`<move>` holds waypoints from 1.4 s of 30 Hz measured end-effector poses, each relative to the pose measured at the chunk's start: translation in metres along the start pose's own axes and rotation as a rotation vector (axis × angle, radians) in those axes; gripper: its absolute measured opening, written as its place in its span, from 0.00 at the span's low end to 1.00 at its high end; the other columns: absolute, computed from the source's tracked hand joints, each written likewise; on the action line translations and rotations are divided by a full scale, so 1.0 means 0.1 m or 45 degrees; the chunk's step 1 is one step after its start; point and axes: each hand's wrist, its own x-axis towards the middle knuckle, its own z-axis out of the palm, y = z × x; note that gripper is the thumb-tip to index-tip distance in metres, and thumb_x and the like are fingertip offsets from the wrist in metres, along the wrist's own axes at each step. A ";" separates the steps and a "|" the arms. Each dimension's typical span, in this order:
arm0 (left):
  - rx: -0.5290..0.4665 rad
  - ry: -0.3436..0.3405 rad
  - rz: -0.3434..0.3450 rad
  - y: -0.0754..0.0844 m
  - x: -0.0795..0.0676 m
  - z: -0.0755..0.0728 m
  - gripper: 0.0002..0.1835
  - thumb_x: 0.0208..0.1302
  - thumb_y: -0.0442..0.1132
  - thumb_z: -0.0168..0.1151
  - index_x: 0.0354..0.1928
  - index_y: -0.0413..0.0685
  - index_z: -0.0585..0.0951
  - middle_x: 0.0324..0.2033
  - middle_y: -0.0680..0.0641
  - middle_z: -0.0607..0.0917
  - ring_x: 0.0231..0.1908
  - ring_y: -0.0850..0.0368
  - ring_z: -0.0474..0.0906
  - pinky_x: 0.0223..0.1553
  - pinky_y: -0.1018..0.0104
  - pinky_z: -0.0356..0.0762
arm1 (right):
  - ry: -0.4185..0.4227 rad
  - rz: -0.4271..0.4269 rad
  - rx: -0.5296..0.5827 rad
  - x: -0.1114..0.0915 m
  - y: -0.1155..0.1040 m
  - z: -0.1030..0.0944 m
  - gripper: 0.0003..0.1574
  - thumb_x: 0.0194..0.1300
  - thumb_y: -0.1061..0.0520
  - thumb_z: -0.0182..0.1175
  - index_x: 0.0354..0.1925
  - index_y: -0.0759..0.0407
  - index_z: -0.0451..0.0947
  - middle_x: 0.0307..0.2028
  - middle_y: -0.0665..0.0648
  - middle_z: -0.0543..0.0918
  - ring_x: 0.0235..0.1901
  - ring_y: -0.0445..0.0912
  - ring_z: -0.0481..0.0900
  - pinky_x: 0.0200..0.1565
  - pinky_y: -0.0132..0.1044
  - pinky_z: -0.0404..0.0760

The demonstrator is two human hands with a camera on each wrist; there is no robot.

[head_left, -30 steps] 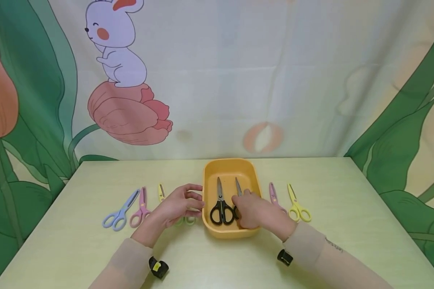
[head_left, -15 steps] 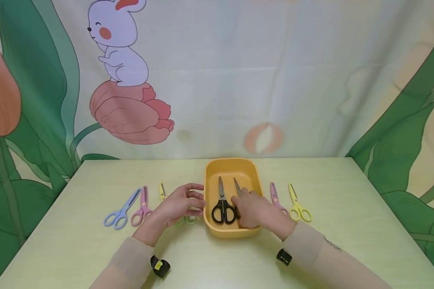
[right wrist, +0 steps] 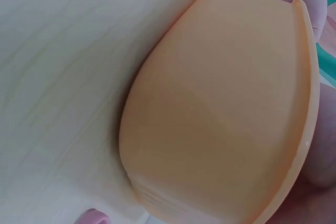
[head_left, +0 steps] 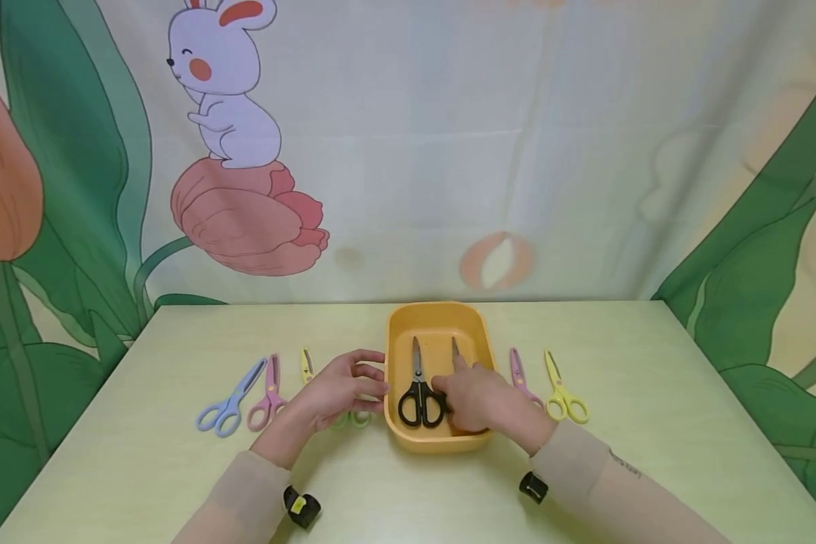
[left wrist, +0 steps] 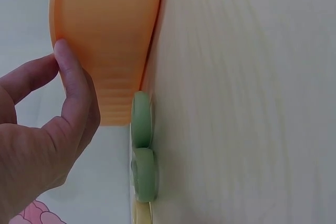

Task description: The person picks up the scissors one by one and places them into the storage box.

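In the head view a yellow-orange plastic tray (head_left: 438, 446) stands on the table. Inside it lies one pair of black-handled scissors (head_left: 418, 397), blades pointing away. My right hand (head_left: 472, 397) reaches over the tray's right side and holds a second pair of black-handled scissors (head_left: 455, 347); its fingers hide most of the handles, and the blade tip shows beyond them. My left hand (head_left: 340, 389) touches the outside of the tray's left wall near the rim, fingers slightly bent. In the left wrist view the fingertips (left wrist: 62, 51) meet the tray's rim.
Left of the tray lie blue scissors (head_left: 231, 400), pink scissors (head_left: 270, 393), yellow scissors (head_left: 307, 365) and green scissors (head_left: 360, 418), the last two partly behind my left hand. To its right are pink scissors (head_left: 520, 370) and yellow scissors (head_left: 561, 389). A printed curtain (head_left: 408, 151) hangs behind.
The second black scissors in my right hand have turned; their blades now point straighter away and the tip sits slightly further right. My left hand stays at the tray's wall.
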 end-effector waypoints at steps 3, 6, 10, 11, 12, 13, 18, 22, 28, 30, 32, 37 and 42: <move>-0.005 0.002 0.007 -0.01 -0.01 0.00 0.34 0.62 0.25 0.61 0.68 0.35 0.60 0.42 0.44 0.74 0.33 0.56 0.79 0.39 0.62 0.85 | 0.031 -0.008 -0.011 0.00 0.00 0.03 0.25 0.59 0.52 0.66 0.56 0.44 0.75 0.62 0.66 0.71 0.48 0.61 0.77 0.36 0.50 0.82; -0.007 0.002 0.015 -0.02 0.00 0.00 0.34 0.62 0.25 0.61 0.68 0.35 0.60 0.42 0.45 0.74 0.33 0.55 0.79 0.39 0.63 0.85 | 0.063 -0.006 -0.002 0.00 0.00 0.04 0.25 0.58 0.53 0.66 0.55 0.44 0.76 0.59 0.64 0.73 0.48 0.59 0.75 0.36 0.49 0.82; -0.005 -0.003 0.008 -0.03 -0.01 0.01 0.34 0.62 0.25 0.61 0.68 0.35 0.60 0.42 0.44 0.74 0.34 0.55 0.79 0.39 0.63 0.85 | 0.080 -0.020 0.021 0.01 0.01 0.07 0.22 0.59 0.53 0.66 0.53 0.43 0.78 0.62 0.64 0.72 0.50 0.58 0.75 0.38 0.49 0.82; -0.005 -0.003 0.009 -0.04 -0.01 0.01 0.34 0.62 0.25 0.61 0.69 0.35 0.60 0.42 0.44 0.74 0.34 0.55 0.79 0.39 0.63 0.85 | 0.085 -0.028 0.021 0.02 0.02 0.08 0.22 0.59 0.53 0.67 0.53 0.43 0.78 0.64 0.65 0.70 0.52 0.58 0.75 0.39 0.50 0.83; -0.004 0.000 0.011 -0.04 -0.01 0.01 0.34 0.62 0.25 0.61 0.69 0.36 0.60 0.42 0.44 0.73 0.34 0.55 0.79 0.39 0.63 0.85 | 0.091 -0.036 0.020 0.02 0.03 0.08 0.23 0.59 0.52 0.67 0.54 0.43 0.78 0.64 0.65 0.71 0.52 0.58 0.76 0.40 0.50 0.83; -0.005 0.003 0.013 -0.03 0.00 0.01 0.34 0.62 0.25 0.61 0.69 0.36 0.60 0.42 0.44 0.74 0.34 0.55 0.79 0.39 0.63 0.85 | 0.096 -0.045 0.020 0.03 0.04 0.08 0.23 0.59 0.52 0.67 0.54 0.43 0.78 0.64 0.65 0.71 0.53 0.58 0.76 0.40 0.51 0.83; 0.000 0.007 0.011 -0.01 0.00 0.01 0.33 0.62 0.26 0.61 0.69 0.35 0.60 0.42 0.44 0.74 0.35 0.55 0.79 0.39 0.63 0.85 | 0.137 -0.091 0.045 0.02 0.08 0.07 0.24 0.59 0.50 0.67 0.54 0.46 0.78 0.60 0.62 0.74 0.52 0.56 0.76 0.39 0.49 0.83; 0.002 0.003 0.010 -0.02 0.01 0.01 0.33 0.63 0.26 0.61 0.68 0.35 0.60 0.42 0.44 0.74 0.35 0.55 0.79 0.39 0.63 0.85 | 0.234 -0.135 0.119 0.02 0.13 0.06 0.22 0.62 0.50 0.66 0.54 0.50 0.78 0.51 0.58 0.77 0.42 0.49 0.77 0.33 0.41 0.80; 0.000 0.004 0.008 -0.02 0.02 0.02 0.33 0.63 0.26 0.61 0.68 0.36 0.60 0.42 0.44 0.74 0.35 0.55 0.79 0.39 0.63 0.85 | 0.523 -0.184 0.277 -0.01 0.33 0.00 0.13 0.67 0.50 0.62 0.48 0.51 0.79 0.44 0.53 0.80 0.31 0.42 0.76 0.30 0.38 0.78; 0.000 0.008 0.003 -0.02 0.02 0.03 0.33 0.63 0.26 0.61 0.68 0.36 0.60 0.42 0.44 0.74 0.35 0.55 0.79 0.39 0.63 0.85 | 0.633 -0.189 0.320 -0.04 0.42 -0.03 0.10 0.68 0.51 0.60 0.46 0.52 0.80 0.44 0.53 0.81 0.35 0.44 0.79 0.35 0.40 0.81; 0.001 0.005 -0.001 -0.01 0.02 0.03 0.34 0.63 0.26 0.61 0.69 0.36 0.60 0.42 0.44 0.74 0.35 0.55 0.79 0.39 0.63 0.85 | 0.720 -0.171 0.367 -0.07 0.52 -0.06 0.08 0.69 0.52 0.58 0.44 0.51 0.80 0.41 0.51 0.82 0.39 0.46 0.80 0.39 0.40 0.82; 0.000 0.005 -0.014 0.03 0.01 0.05 0.33 0.63 0.26 0.61 0.69 0.36 0.60 0.43 0.44 0.74 0.35 0.55 0.79 0.40 0.63 0.85 | 0.797 -0.042 0.445 -0.18 0.80 -0.13 0.09 0.71 0.53 0.53 0.43 0.51 0.80 0.36 0.49 0.81 0.37 0.46 0.80 0.37 0.39 0.80; 0.010 0.016 -0.029 0.05 -0.01 0.06 0.33 0.64 0.26 0.60 0.69 0.36 0.60 0.43 0.44 0.74 0.34 0.56 0.79 0.42 0.61 0.85 | 0.644 0.119 0.417 -0.31 1.07 -0.14 0.12 0.70 0.53 0.52 0.45 0.56 0.79 0.36 0.54 0.82 0.32 0.46 0.79 0.30 0.39 0.77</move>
